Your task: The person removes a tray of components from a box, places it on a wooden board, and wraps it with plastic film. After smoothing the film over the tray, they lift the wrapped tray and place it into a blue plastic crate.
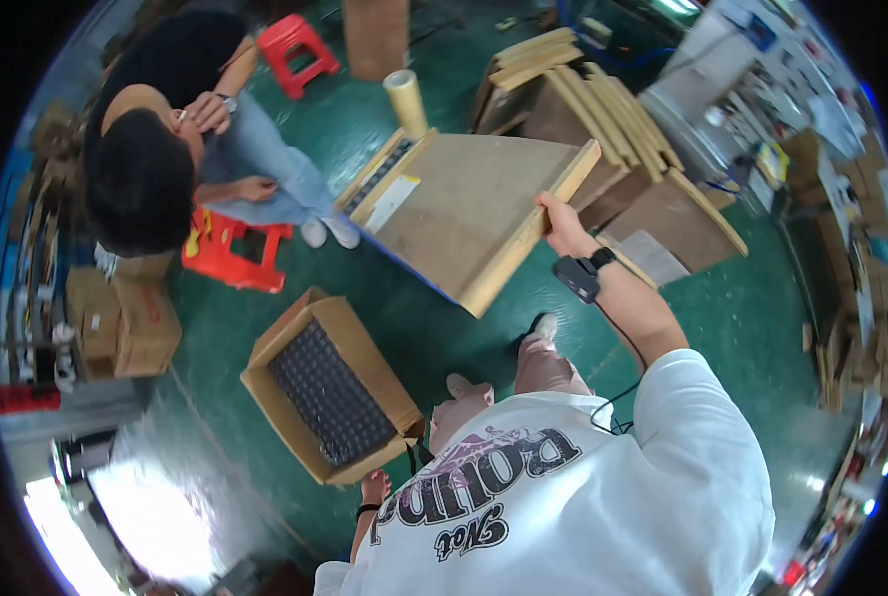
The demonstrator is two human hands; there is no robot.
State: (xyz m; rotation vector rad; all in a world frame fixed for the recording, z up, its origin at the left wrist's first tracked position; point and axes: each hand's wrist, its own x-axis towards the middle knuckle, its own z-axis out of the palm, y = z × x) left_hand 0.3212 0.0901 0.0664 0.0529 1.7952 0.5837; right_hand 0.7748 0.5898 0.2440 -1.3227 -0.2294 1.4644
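Note:
My right hand [565,226] is closed round the pale wooden edge strip of a large flat brown panel [479,204]. The panel is tilted, with a second wooden strip, a white label and a dark slotted strip at its far left end. My left hand [374,487] hangs low beside the near edge of an open cardboard box [389,372]. Its fingers look loosely apart, with nothing visible in them. Inside the box lies dark, bubbled wrapping [332,392].
Similar wood-edged panels [677,223] lean stacked at the far right. A person in a black top [170,60] sits at the left by a red stool [235,253]. Another red stool [297,55] and a tape-like roll [404,99] stand beyond. Closed cartons [146,323] stand left.

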